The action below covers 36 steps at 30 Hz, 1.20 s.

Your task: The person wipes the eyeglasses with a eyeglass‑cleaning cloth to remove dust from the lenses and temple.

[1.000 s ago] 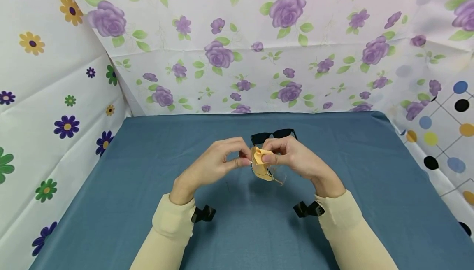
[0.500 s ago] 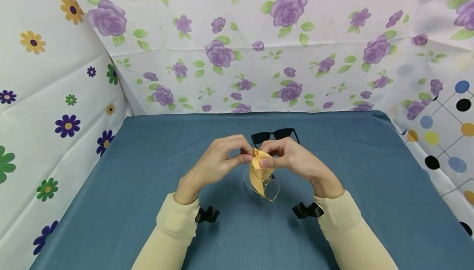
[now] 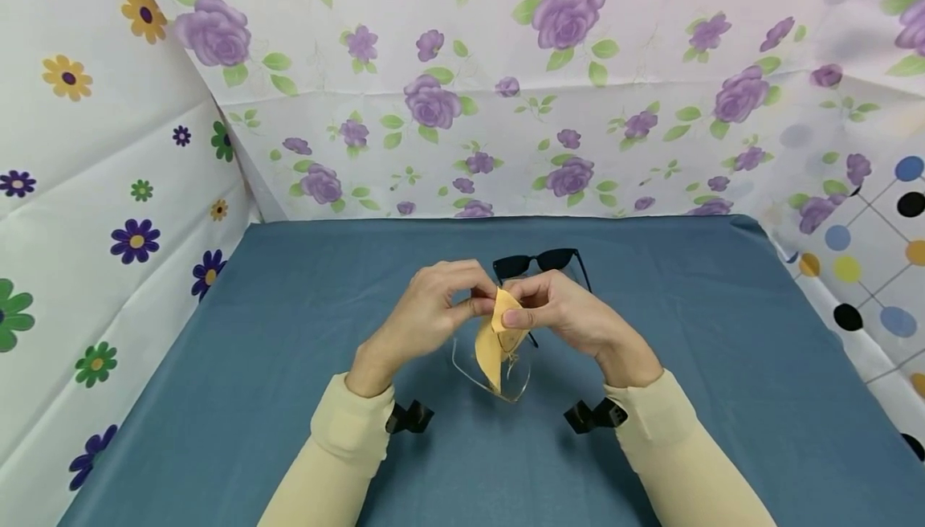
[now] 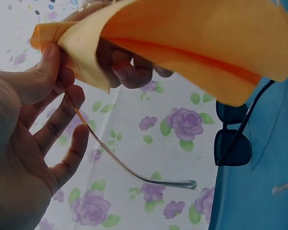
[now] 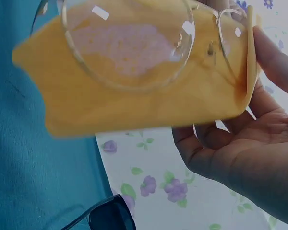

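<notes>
Head view: left hand (image 3: 442, 300) pinches glasses (image 5: 129, 48), right hand (image 3: 574, 316) cloth (image 3: 489, 353); sunglasses (image 3: 555, 259) at cloth's one o'clock. Wiping likely wants light, braced pressure.

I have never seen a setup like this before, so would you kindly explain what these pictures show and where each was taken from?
No machine is at work here: these are a person's two bare hands, the left hand and the right hand. The wide picture comes from a camera worn on the head, looking forward and down. The two closer pictures come from the wrist cameras, small black boxes, each watching its own hand. On the blue tablecloth, beyond the hands, lie black sunglasses. Held above it are clear-lensed eyeglasses with a thin metal frame, together with a yellow cloth folded against them. The left hand pinches the eyeglasses near one side arm; the right hand grips the cloth.
</notes>
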Each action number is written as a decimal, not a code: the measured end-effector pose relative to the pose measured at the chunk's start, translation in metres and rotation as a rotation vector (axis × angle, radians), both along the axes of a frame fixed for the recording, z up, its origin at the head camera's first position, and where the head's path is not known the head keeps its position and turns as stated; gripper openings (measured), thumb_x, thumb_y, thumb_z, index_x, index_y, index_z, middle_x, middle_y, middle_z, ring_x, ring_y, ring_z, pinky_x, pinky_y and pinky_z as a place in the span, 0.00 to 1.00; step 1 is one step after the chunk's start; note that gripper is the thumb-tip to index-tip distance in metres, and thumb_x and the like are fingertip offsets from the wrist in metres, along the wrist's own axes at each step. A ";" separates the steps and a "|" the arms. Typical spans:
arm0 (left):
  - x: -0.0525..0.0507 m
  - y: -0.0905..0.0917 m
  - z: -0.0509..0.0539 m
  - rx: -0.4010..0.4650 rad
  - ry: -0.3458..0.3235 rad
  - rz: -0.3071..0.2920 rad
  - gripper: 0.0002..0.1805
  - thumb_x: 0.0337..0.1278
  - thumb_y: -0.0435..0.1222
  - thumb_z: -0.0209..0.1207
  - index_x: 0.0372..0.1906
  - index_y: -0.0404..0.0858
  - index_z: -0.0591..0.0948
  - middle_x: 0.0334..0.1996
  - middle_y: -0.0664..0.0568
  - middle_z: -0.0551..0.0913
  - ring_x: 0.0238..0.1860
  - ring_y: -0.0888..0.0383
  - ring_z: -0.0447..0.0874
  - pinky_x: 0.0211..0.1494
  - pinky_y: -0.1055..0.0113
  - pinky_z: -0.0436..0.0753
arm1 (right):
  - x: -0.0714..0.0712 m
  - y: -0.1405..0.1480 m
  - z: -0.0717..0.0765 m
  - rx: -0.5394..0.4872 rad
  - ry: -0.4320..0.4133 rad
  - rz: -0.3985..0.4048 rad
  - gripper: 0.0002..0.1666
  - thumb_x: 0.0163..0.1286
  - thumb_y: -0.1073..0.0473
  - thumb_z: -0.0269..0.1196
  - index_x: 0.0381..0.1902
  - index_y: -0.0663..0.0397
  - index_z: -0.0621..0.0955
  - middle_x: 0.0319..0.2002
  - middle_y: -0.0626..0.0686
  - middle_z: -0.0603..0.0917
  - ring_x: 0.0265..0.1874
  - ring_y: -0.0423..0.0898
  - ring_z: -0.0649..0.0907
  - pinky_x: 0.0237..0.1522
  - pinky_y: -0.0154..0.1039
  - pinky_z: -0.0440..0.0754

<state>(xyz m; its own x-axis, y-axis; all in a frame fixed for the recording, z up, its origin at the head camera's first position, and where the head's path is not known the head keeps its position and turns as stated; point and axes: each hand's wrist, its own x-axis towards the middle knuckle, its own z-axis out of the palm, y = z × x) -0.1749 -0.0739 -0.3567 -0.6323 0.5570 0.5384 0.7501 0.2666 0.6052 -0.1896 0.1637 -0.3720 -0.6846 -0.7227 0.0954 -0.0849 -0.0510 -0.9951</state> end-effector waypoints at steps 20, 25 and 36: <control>-0.002 -0.008 0.004 0.152 -0.036 -0.054 0.06 0.61 0.27 0.69 0.34 0.41 0.88 0.32 0.57 0.84 0.37 0.61 0.82 0.44 0.62 0.82 | -0.002 0.005 0.002 0.072 0.083 0.051 0.13 0.73 0.56 0.70 0.36 0.63 0.87 0.49 0.62 0.80 0.52 0.61 0.76 0.47 0.48 0.76; -0.002 -0.011 0.006 0.203 -0.023 -0.037 0.08 0.60 0.24 0.67 0.35 0.40 0.87 0.32 0.55 0.83 0.34 0.59 0.80 0.40 0.63 0.80 | -0.004 0.006 0.000 0.027 0.072 0.044 0.12 0.74 0.57 0.68 0.39 0.63 0.88 0.45 0.59 0.81 0.49 0.60 0.76 0.48 0.50 0.77; -0.004 -0.007 0.003 0.235 -0.030 -0.023 0.07 0.61 0.24 0.67 0.35 0.39 0.86 0.32 0.54 0.82 0.34 0.58 0.78 0.39 0.64 0.78 | -0.003 0.005 -0.001 -0.057 0.070 0.027 0.11 0.75 0.58 0.67 0.39 0.63 0.87 0.39 0.58 0.80 0.44 0.58 0.77 0.44 0.52 0.81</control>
<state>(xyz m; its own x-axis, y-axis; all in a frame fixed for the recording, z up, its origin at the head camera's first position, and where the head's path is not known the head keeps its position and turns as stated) -0.1790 -0.0805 -0.3538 -0.6386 0.4334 0.6359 0.7351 0.0992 0.6707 -0.1926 0.1687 -0.3729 -0.6554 -0.7326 0.1836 -0.1517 -0.1104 -0.9822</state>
